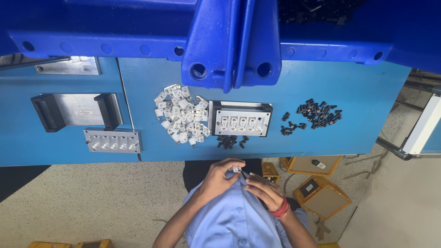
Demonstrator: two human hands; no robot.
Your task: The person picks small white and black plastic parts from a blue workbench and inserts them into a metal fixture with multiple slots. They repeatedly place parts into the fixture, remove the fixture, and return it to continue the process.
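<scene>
I see left hand [219, 177] pinching a small white clip [236, 170] at chest level; right hand [262, 187] closed by it, contents unclear. Keep it steady. White clip pile [181, 115] at 11 o'clock, metal jig [240, 118] at 12.

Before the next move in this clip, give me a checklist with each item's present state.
1. Left hand has hold of the small white part: ok, it sits at the fingertips.
2. Right hand close enough to work on it: ok, beside the part; contact cannot tell.
3. White parts pile within reach on the blue table: ok.
4. Black parts on hand: ok, one scatter to the side, a smaller heap by the jig.
5. Jig slots free: cannot tell, too small.
6. Part seated correctly in the fingers: cannot tell.
</scene>
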